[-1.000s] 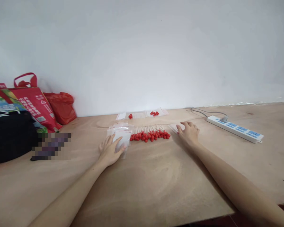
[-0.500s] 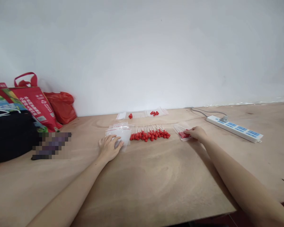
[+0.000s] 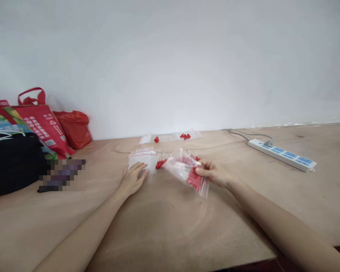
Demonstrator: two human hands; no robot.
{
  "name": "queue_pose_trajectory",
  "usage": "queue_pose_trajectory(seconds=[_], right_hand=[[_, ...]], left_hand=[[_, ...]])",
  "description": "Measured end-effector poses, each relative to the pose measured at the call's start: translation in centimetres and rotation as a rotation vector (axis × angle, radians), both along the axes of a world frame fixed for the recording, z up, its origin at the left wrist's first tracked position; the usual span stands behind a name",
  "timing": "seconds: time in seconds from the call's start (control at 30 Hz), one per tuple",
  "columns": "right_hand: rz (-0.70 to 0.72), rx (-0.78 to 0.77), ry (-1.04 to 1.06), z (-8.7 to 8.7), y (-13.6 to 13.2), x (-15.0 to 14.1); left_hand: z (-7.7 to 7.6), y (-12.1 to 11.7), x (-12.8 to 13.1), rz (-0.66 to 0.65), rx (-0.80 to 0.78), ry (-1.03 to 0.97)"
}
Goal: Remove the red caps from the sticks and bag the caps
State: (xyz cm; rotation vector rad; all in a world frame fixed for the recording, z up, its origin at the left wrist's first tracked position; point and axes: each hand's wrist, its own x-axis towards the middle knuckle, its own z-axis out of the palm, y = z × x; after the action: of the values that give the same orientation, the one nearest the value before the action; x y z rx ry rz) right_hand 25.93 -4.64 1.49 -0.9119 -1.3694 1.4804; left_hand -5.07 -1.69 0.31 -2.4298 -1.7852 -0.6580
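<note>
The right hand [image 3: 215,175] pinches a filled clear bag [image 3: 186,172], long axis slanting from far left to near right above the tabletop [image 3: 172,226]. The left hand [image 3: 133,179] rests flat, grip open, on a stack of empty bags [image 3: 145,158].

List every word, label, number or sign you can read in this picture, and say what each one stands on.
None can be read.
Red tote bag: white print in several lines, too small and blurred to read.
Colourful bag at the left edge: printed pattern, no legible words.
Power strip: blue socket panels, no legible marking.
Zip bag in the right hand: no print visible.
Stack of zip bags under the left hand: no print visible.
</note>
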Motion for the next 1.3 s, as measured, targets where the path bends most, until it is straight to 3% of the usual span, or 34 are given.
queue_pose_trajectory(seconds=[0.1,0.17,0.27,0.37,0.47,0.67,0.93,1.13,1.3], right_hand=[[0.219,-0.06,-0.076,-0.7,-1.4,-2.2],[0.283,-0.103,-0.107,-1.3,-1.7,-3.1],[0.278,-0.119,-0.102,-2.3,-1.5,-3.7],[0.207,-0.106,-0.047,-3.0,-1.1,-3.9],[0.161,-0.147,0.001,-3.1,-0.9,-3.9],[0.224,-0.347,-0.017,-2.0,-1.9,-3.6],[0.132,-0.355,-0.066,-1.6,-2.4,-4.5],[0.093,-0.322,-0.081,-1.5,-2.6,-5.1],[0.083,-0.297,-0.06,-1.7,-2.7,-5.0]], left_hand=[[0.1,-0.3,0.4,-0.055,0.108,-0.061],[0.5,-0.9,1.2,-0.134,0.164,-0.101],[1.2,-2.6,2.8,-0.335,0.168,-0.131],[1.6,-4.6,4.6,-0.554,0.058,-0.094],[1.3,-5.8,5.6,-0.689,-0.051,-0.042],[0.8,-5.7,5.8,-0.682,-0.172,-0.097],[1.3,-5.6,6.1,-0.668,-0.192,-0.153],[1.0,-4.8,6.8,-0.681,-0.128,-0.171],[0.6,-3.5,7.4,-0.805,0.038,-0.076]])
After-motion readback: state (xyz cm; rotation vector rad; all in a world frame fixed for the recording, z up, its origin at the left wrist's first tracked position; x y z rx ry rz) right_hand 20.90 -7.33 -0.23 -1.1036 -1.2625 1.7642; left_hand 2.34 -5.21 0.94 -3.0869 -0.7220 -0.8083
